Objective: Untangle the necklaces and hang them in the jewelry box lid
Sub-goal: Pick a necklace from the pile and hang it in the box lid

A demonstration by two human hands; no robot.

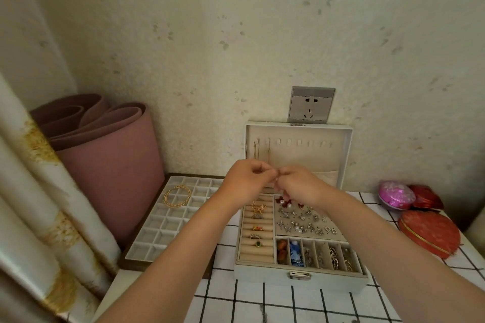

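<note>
The open white jewelry box stands on the checked tabletop, its lid upright against the wall with a row of hooks. Two thin gold necklaces hang from the lid's left hooks. My left hand and my right hand meet fingertip to fingertip in front of the lid, above the box, pinching something very thin between them. It is too small to make out clearly. A gold chain necklace lies coiled on the white divided tray to the left.
A rolled pink mat leans in the corner behind the tray, beside a curtain. A wall socket sits above the lid. Red and pink heart-shaped boxes lie at the right. Rings, earrings and trinkets fill the box compartments.
</note>
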